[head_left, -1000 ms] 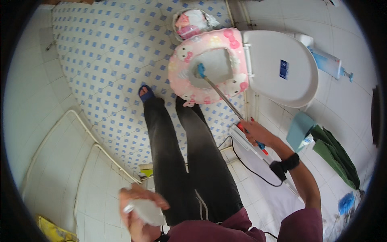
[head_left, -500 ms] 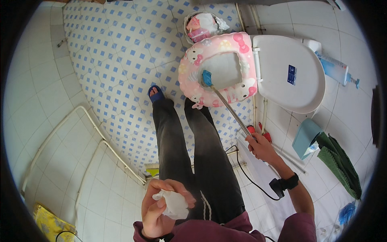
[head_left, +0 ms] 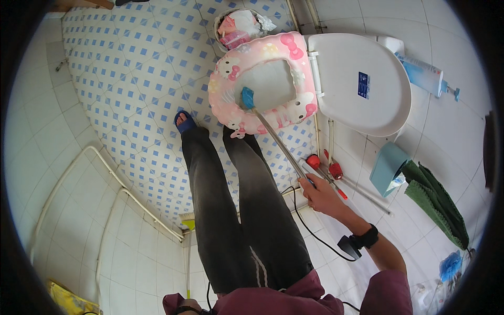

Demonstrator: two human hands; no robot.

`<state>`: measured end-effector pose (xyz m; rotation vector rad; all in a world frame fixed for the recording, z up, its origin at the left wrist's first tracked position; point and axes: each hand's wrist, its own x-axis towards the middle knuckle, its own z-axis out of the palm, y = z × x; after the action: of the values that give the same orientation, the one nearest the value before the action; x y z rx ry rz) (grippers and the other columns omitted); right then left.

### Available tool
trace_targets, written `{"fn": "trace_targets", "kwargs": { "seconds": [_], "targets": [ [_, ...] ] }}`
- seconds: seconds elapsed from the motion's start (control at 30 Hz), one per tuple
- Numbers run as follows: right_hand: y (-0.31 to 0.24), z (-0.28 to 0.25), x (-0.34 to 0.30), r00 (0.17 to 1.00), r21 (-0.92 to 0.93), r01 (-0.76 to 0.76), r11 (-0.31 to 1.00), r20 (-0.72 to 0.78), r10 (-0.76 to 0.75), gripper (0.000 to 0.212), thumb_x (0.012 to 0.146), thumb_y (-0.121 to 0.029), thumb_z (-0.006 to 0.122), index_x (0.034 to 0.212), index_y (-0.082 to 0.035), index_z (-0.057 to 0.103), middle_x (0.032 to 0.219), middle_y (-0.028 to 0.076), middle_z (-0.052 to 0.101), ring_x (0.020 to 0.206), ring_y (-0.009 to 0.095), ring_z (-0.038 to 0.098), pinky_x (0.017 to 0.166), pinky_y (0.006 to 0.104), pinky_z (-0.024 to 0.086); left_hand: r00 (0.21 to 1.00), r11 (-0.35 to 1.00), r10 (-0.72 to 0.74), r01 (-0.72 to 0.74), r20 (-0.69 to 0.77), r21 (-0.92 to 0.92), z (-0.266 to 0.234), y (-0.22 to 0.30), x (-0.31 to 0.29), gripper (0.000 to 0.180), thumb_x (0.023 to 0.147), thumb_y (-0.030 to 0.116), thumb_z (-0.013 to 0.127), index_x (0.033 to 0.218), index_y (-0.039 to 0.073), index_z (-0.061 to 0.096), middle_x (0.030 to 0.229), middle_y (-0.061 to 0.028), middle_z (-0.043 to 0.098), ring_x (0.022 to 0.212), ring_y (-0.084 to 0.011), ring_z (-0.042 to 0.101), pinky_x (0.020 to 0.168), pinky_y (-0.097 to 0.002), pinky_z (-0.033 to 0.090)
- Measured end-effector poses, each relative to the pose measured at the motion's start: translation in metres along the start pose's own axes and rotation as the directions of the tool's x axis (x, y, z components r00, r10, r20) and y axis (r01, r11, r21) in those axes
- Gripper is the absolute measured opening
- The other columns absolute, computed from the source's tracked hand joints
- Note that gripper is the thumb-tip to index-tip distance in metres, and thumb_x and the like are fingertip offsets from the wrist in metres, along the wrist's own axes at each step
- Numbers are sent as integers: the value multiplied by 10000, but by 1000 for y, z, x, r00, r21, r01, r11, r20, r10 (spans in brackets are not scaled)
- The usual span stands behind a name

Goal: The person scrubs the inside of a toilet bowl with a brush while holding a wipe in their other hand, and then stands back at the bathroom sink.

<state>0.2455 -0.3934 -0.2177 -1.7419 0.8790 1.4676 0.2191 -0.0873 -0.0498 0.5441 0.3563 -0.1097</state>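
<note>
A single view is supplied, taken from a wide fisheye camera worn on the person's head (the left of a side-by-side pair) and aimed steeply downward along the body, so the dark trouser legs (head_left: pixel 236 210) run up the centre of the frame toward the toilet (head_left: pixel 362 84) at upper right. The lens sits close to the chest and the right hand (head_left: pixel 320 194), farther from the blue-patterned tiled floor (head_left: pixel 131 79), and straight wall tiles and pipes bend near the dark circular rim. No second view is present, so no overlap can be recorded.
</note>
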Motion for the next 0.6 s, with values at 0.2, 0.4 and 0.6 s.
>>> {"fn": "trace_targets", "kwargs": {
  "seconds": [0.2, 0.4, 0.6],
  "targets": [
    [1, 21, 10, 963, -310, 237, 921, -52, -266, 336, 872, -294, 445, 947, 31, 482, 611, 181, 528, 562, 284, 532, 528, 376, 377, 991, 999, -37, 36, 125, 8, 8, 9, -19, 335, 909, 221, 322, 598, 126, 402, 489, -70, 468, 377, -163, 389, 397, -276, 363],
    [-6, 35, 21, 961, -342, 245, 907, -42, -275, 354, 871, -305, 442, 946, 40, 475, 652, 229, 542, 646, 385, 543, 572, 418, 391, 956, 987, -1, 48, 294, -153, 11, -7, 31, 375, 896, 191, 327, 524, 142, 333, 472, -67, 428, 394, -167, 387, 422, -274, 356],
    [15, 29, 41, 909, -382, 338, 860, -102, -403, 402, 873, -301, 453, 1028, 70, 463, 572, 137, 491, 517, 211, 484, 501, 341, 359, 952, 988, -62, 101, 298, -118, 13, -8, 42, 396, 894, 209, 361, 506, 144, 315, 472, -51, 410, 400, -166, 390, 424, -273, 352]
  ]
}}
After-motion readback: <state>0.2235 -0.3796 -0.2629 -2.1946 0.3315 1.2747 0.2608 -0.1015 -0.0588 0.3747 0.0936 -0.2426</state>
